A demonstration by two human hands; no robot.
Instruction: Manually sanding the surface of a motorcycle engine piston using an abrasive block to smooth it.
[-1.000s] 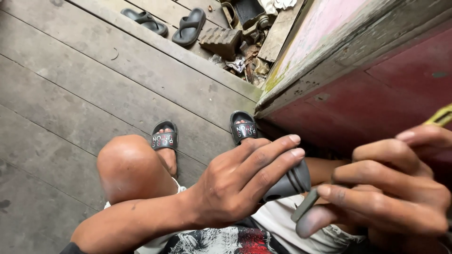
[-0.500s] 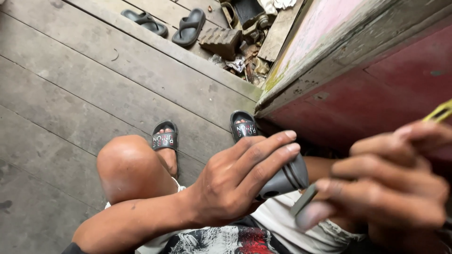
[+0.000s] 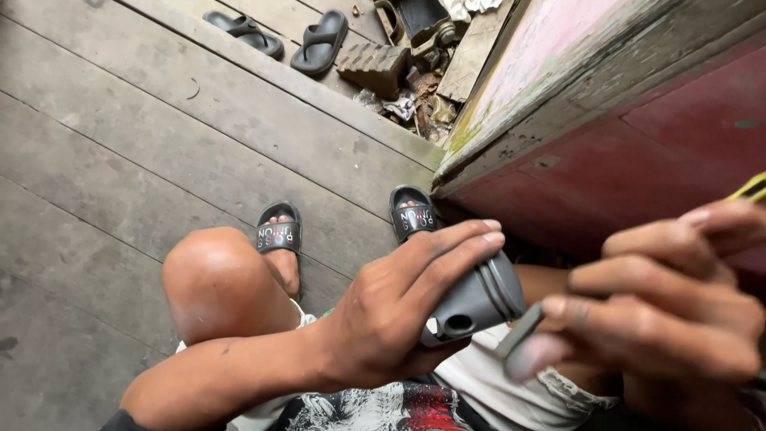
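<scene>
My left hand (image 3: 399, 311) grips a grey metal piston (image 3: 479, 299) with ring grooves near its crown and a round pin hole in its side. It is held over my lap, above my bare knee (image 3: 219, 279). My right hand (image 3: 670, 311) is close to the camera at the lower right, fingers curled around a thin flat grey piece (image 3: 520, 331) that points toward the piston. A yellow-green strip (image 3: 750, 189) shows just above that hand. The far end of the grey piece is hidden by my fingers.
I sit over a grey plank floor (image 3: 120, 160), my feet in black slides (image 3: 279, 233). A pair of black flip-flops (image 3: 319, 40) lies at the top. Debris and a ridged block (image 3: 375, 68) fill a gap beside a red and pink wooden panel (image 3: 638, 144).
My right hand has shifted slightly up and closer to the piston with the grey piece. My left hand keeps the piston nearly still.
</scene>
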